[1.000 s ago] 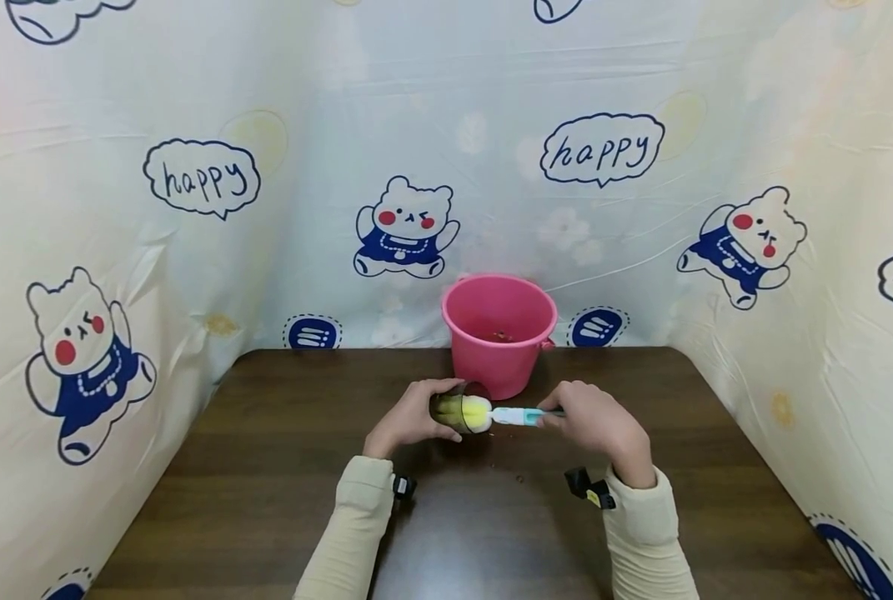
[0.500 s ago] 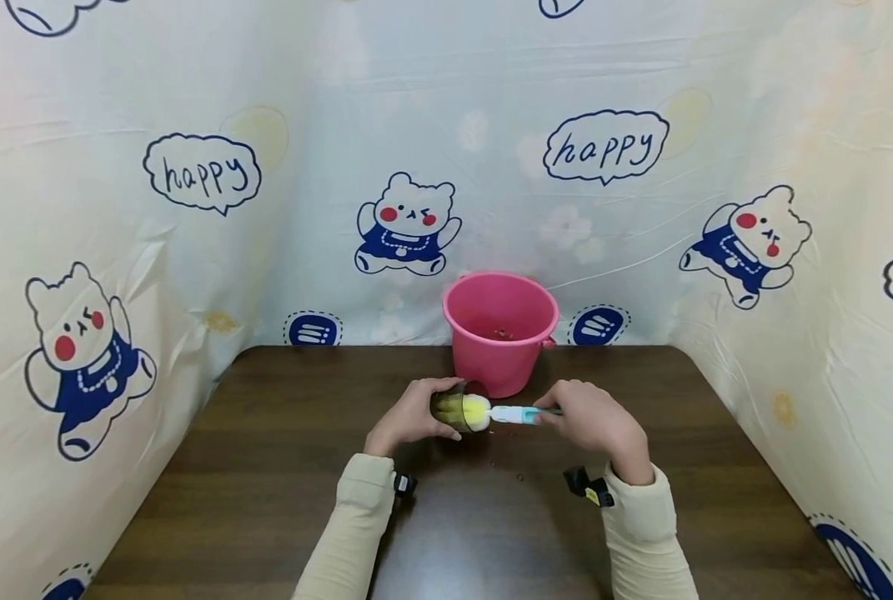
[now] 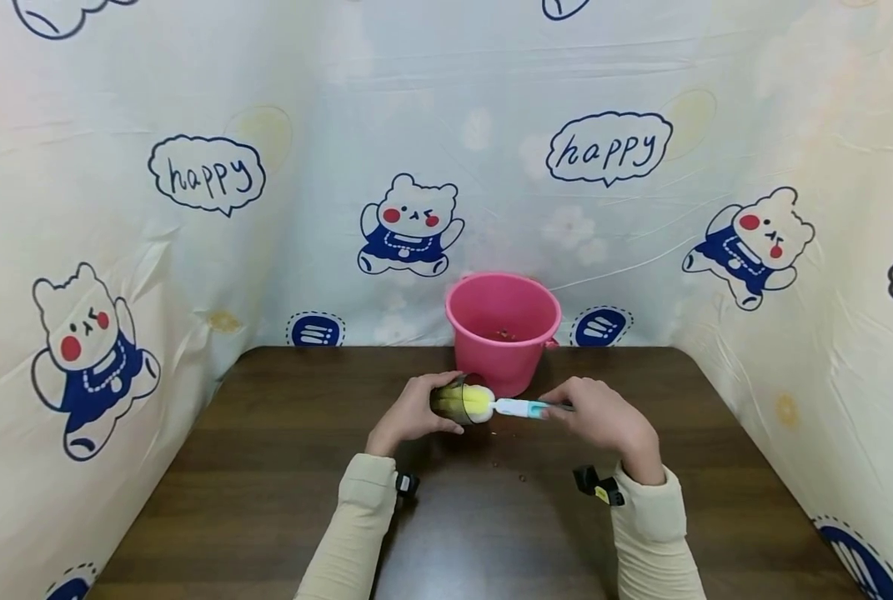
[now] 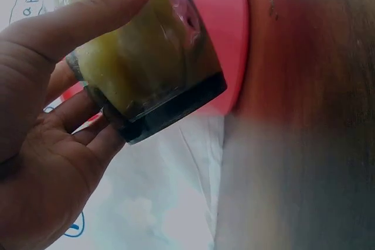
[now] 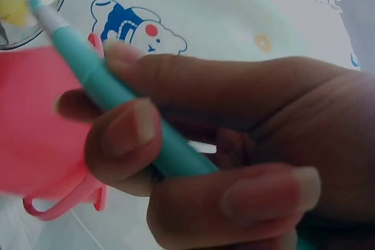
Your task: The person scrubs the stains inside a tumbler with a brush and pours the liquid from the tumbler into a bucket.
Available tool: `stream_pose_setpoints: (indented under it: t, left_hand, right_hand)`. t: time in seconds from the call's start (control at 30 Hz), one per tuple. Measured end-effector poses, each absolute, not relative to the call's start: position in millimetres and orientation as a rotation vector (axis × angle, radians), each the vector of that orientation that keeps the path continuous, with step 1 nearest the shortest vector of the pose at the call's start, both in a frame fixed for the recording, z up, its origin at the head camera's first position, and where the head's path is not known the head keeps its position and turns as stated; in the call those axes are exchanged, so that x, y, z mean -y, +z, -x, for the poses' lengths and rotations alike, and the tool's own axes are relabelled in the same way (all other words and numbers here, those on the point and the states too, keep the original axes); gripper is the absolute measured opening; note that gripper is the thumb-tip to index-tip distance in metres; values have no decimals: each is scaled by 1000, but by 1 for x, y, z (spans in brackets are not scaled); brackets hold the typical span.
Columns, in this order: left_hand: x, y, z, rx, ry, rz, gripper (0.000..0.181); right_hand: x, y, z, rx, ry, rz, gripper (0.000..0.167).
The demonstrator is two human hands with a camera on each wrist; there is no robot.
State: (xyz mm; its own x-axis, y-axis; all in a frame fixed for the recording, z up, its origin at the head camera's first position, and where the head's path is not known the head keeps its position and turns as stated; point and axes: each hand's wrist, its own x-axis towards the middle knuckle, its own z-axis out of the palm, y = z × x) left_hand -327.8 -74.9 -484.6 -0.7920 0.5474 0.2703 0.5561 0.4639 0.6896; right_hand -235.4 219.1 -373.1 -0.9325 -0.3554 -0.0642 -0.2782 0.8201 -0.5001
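My left hand (image 3: 413, 410) grips a dark see-through glass (image 3: 446, 403), tipped on its side with its mouth to the right. In the left wrist view, thumb and fingers wrap the glass (image 4: 176, 57). A yellow and white sponge head (image 3: 478, 403) of a cup brush sits inside the glass, partly out at the mouth. My right hand (image 3: 599, 417) holds the brush by its white and teal handle (image 3: 521, 408). Fingers curl round the teal handle (image 5: 111, 89) in the right wrist view. Both things are held above the table.
A pink bucket (image 3: 469, 354) stands just behind the hands, with small brownish bits (image 3: 504, 335) at its bottom. Several small drops or bits lie on the dark wooden table (image 3: 303, 417). A printed cloth (image 3: 326, 125) hangs behind and at both sides.
Both hands have risen slightly with the glass and brush, and the right hand has shifted a little to the right. The sponge head stays in the glass.
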Motion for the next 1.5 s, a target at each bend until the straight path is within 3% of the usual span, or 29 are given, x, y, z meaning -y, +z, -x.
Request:
stream_pose_setpoints:
  t: [0.37, 0.53, 0.67, 0.93, 1.2, 1.5]
  left_hand:
    - [69, -488, 328, 2678, -1250, 1040, 84]
    - [65, -493, 327, 2696, -1250, 1079, 84]
    - [64, -497, 327, 2681, -1223, 1107, 85]
    - [65, -496, 328, 2668, -1235, 1057, 83]
    - [68, -495, 327, 2683, -1240, 1058, 82]
    - [72, -492, 330, 2708, -1224, 1047, 84]
  right_hand:
    - [-221, -383, 241, -2896, -647, 357, 19]
    - [-221, -384, 241, -3060, -513, 415, 19]
    - [-220, -381, 239, -2966, -598, 489, 21]
    - [-224, -381, 240, -2953, -620, 350, 18]
    - [-220, -380, 241, -2917, -668, 524, 24]
    - [-232, -378, 241, -2876, -711, 423, 21]
